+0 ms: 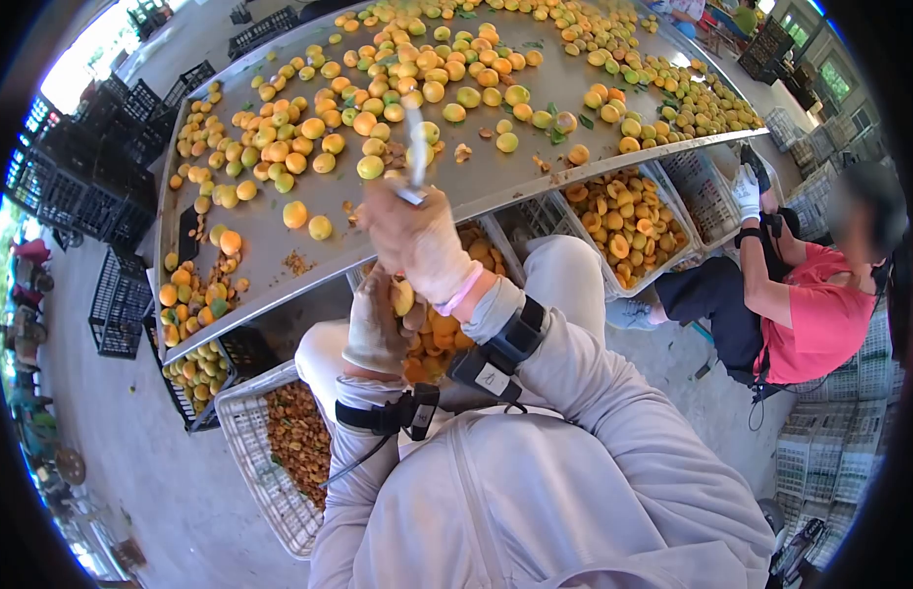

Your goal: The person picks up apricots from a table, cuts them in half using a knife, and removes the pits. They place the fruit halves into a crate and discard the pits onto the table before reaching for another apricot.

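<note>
My right hand [422, 236], a little blurred, is closed around a knife [417, 147] whose pale metal blade points up over the table edge. Just below it, my left hand [376, 329] in a light glove grips an apricot [403, 297], partly covered by the fingers. Both hands are close together over my lap. Beneath them, cut apricot halves [432, 351] lie in a container mostly hidden by my arms. Whole apricots [294, 214] are spread across the metal table [353, 240] in front of me.
A white crate [265, 471] of brown pits stands at lower left. Another crate of apricot halves [628, 231] sits under the table's right side. A person in a pink shirt [834, 314] sits at right. Black crates [123, 299] stand at left.
</note>
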